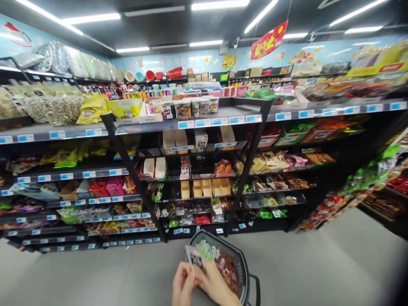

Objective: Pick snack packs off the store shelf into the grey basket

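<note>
Two hands meet over a basket (245,272): the left hand (183,282) and right hand (215,282) both pinch one small packet (194,256). Snacks already lie inside the basket, and the packet is not in yet.

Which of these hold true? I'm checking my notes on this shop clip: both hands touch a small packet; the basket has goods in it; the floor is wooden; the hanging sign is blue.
1. Both hands, left hand and right hand, touch a small packet: true.
2. The basket has goods in it: true.
3. The floor is wooden: false, it is plain grey.
4. The hanging sign is blue: false, it is red with yellow writing.
</note>
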Demonstrator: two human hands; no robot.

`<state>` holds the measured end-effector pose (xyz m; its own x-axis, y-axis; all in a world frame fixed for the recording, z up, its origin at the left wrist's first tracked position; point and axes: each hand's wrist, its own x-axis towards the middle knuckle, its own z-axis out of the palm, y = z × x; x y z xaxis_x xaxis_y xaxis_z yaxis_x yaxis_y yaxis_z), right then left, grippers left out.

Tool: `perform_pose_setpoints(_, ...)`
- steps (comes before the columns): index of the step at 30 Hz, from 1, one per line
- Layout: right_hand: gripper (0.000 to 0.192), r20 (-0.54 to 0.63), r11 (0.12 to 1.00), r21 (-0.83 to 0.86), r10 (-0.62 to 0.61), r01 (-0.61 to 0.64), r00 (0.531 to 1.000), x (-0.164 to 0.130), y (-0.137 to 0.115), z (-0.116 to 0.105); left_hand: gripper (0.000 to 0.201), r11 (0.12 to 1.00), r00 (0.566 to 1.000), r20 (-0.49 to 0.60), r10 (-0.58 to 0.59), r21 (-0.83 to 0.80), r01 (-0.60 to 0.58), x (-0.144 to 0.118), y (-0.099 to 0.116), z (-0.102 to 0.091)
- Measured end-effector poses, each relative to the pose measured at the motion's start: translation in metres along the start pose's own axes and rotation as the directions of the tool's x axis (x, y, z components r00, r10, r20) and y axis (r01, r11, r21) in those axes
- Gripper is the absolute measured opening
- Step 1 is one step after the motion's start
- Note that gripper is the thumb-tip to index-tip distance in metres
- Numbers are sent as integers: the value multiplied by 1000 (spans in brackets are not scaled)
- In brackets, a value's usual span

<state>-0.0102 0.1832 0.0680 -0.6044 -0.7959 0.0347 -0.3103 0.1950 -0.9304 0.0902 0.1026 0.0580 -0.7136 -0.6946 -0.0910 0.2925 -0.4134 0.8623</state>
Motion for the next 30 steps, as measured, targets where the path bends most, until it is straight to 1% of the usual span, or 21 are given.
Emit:
perform_pose_setpoints(2,51,-136,990,127,84,-66,987,4,-11,8,45,986,999,-9,32,161,-30,-11,16,-13)
perform_pose_setpoints(4,60,-235,964,251,143,-82,961,9,-21,12,54,956,999,-44,-22,292,34,-21,26,-27)
perform_pose_setpoints(5,63,-245,951,295,166,-90,955,11,-25,14,61,945,997,-50,-64,318,76,-27,29,-33)
perform_pose_setpoints(6,64,-240,940,325,186,-101,953,13,-30,16,65,938,994,-39,-103,327,110,-32,31,-39)
perform_pose_setpoints(8,66,-214,925,361,210,-122,954,15,-41,24,67,935,985,38,-166,325,145,-45,33,-48)
perform_pose_setpoints(10,67,-200,924,361,206,-123,958,14,-51,36,65,939,975,112,-194,311,151,-57,33,-56)
perform_pose_setpoints(11,67,-194,928,354,197,-118,961,13,-56,44,64,942,973,127,-194,301,149,-62,33,-60)
perform_pose_setpoints(13,66,-171,936,335,172,-107,970,10,-63,60,64,949,977,111,-183,280,146,-70,32,-69)
perform_pose_setpoints(15,66,-140,945,313,149,-99,979,9,-68,74,63,952,984,70,-165,271,140,-74,31,-79)
perform_pose_setpoints(18,66,-108,958,271,132,-99,985,14,-70,87,54,955,991,52,-127,277,108,-76,33,-91)
perform_pose_setpoints(21,67,-73,944,301,165,-136,984,27,-70,99,49,954,995,36,-93,288,78,-72,43,-101)
perform_pose_setpoints(25,69,-61,917,353,220,-185,974,55,-70,128,53,939,995,-60,-76,332,91,-51,62,-119)
perform_pose_setpoints(28,68,-40,893,398,245,-210,969,84,-74,157,53,906,991,-123,-57,410,103,-24,78,-144)
perform_pose_setpoints(30,67,-57,888,420,234,-190,971,108,-78,176,51,876,992,-118,-47,473,98,-5,91,-166)
